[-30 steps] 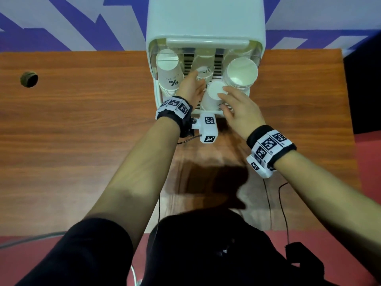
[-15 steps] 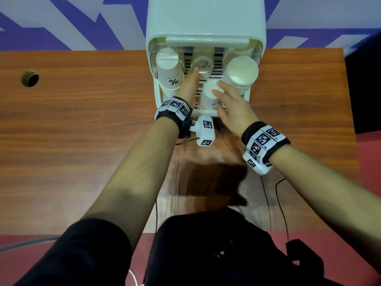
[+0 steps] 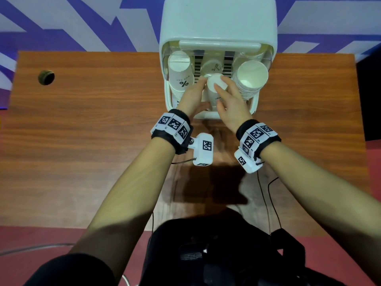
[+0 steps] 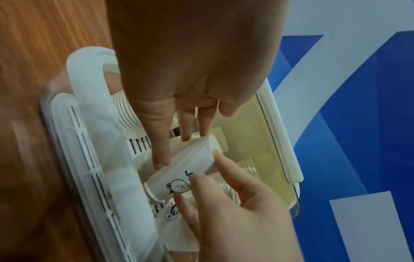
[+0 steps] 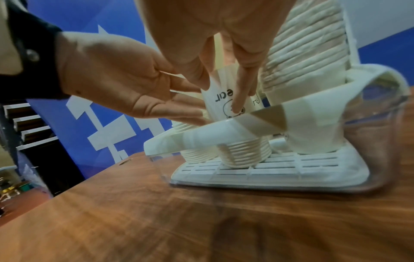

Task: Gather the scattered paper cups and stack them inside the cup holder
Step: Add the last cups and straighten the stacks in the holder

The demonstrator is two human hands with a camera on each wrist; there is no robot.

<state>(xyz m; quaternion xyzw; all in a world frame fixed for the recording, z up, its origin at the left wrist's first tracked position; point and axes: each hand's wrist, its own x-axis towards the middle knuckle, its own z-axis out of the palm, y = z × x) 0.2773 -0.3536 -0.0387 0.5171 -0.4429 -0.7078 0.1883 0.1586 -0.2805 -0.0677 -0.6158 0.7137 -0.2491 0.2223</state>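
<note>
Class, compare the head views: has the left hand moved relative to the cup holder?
Yes. The left hand has drawn back toward the person: its wristband, earlier overlapping the front rim of the cup holder, now lies mostly outside it.

Left stack's top cup: "NICE DAY", "%". Held cup lettering illegible.

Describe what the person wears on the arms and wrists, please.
Each wrist has a black band, the left band and the right band, covered with white tiles bearing black square codes. White blocks sit beside them, trailing thin black cables. Higher up, a black sleeve.
</note>
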